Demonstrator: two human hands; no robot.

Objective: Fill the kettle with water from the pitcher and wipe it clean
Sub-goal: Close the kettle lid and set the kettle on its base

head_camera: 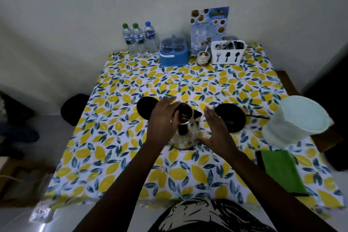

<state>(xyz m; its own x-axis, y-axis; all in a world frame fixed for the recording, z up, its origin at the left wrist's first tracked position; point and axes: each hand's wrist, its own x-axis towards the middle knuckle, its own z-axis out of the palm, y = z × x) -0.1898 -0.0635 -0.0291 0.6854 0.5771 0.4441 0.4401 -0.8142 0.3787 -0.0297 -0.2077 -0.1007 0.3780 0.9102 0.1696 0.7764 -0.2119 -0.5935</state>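
A shiny metal kettle (188,128) stands open-topped in the middle of the lemon-print table (131,165). My left hand (162,120) wraps its left side and rim, gripping it. To the right of the kettle, my right hand (214,128) is held flat with fingers straight, its thumb close to the kettle's base. A round black lid (146,106) lies behind my left hand. The black kettle base (232,117) with its cord sits to the right. A pale translucent pitcher (295,120) with a lid stands at the right edge. A folded green cloth (280,169) lies in front of it.
Along the wall stand three water bottles (139,37), a blue lidded container (174,52), a small jar (203,57), a white cutlery holder (227,52) and an upright menu card (209,26). A black stool (74,109) sits left of the table.
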